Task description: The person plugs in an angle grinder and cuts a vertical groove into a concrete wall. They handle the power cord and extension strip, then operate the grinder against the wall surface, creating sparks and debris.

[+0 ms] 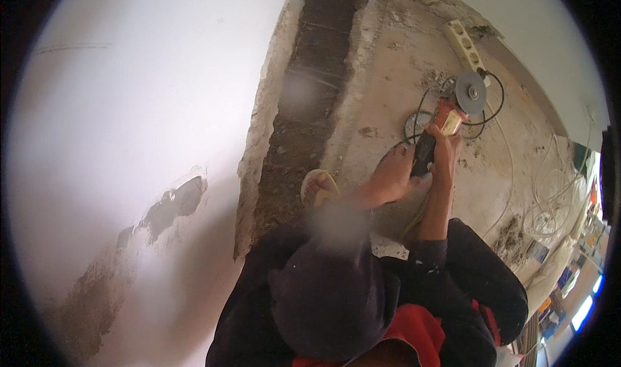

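Observation:
An angle grinder [446, 118] with a red and black body is held above the floor. Its grey disc [472, 94] faces up, and its head points away from me. My right hand [444, 144] is closed round the body just behind the head. Toward the black rear end, my left hand [396, 173] grips the tool, its fingers partly hidden. A black cord [497, 98] loops on the floor around the grinder head. Beside the tool lies a flat, round grey piece [419, 125], partly covered by cord.
A white power strip [464, 46] lies beyond the grinder. A dark, rough-edged channel [310, 76] runs along the white wall [149, 101], which has a grey damaged patch [171, 205]. Pale cable [542, 199] coils at right, near assorted clutter. Rubble and dust lie on the floor.

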`<state>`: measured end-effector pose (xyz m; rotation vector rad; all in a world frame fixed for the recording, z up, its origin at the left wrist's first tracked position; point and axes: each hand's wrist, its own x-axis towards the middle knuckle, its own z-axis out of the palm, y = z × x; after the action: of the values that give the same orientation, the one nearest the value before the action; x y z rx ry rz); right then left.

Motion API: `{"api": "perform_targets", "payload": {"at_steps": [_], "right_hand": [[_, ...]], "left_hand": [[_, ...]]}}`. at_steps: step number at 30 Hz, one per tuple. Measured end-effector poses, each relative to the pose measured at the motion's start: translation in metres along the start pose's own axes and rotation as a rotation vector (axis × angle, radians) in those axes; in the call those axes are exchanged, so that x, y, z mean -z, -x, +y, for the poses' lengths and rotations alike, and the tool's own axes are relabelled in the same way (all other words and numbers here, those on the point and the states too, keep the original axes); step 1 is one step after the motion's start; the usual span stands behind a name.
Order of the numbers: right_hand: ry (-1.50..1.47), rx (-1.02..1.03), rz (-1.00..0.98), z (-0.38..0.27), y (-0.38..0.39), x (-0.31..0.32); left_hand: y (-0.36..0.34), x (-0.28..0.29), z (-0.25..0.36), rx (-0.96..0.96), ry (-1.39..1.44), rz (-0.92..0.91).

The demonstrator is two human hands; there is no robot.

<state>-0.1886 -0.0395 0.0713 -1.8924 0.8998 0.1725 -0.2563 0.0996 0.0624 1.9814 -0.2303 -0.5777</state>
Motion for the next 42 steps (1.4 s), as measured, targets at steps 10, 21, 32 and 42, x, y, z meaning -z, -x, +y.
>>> {"api": "perform_targets", "payload": {"at_steps": [10,21,32,42], "right_hand": [[0.244,0.174,0.35,0.03,-0.068,0.082],[0.247,0.25,0.236,0.063,-0.071,0.101],[0.489,0.444,-0.123,0.075,-0.092,0.107],[0.59,0.33,-0.094,0.063,-0.069,0.11]], "left_hand": [[0.032,0.018,-0.06,0.093,-0.126,0.073],[0.04,0.028,-0.086,0.152,-0.041,-0.133],[0.029,0.036,-0.066,0.264,-0.083,-0.235],[0.004,0.051,-0.058,0.234,-0.106,-0.399]]}}
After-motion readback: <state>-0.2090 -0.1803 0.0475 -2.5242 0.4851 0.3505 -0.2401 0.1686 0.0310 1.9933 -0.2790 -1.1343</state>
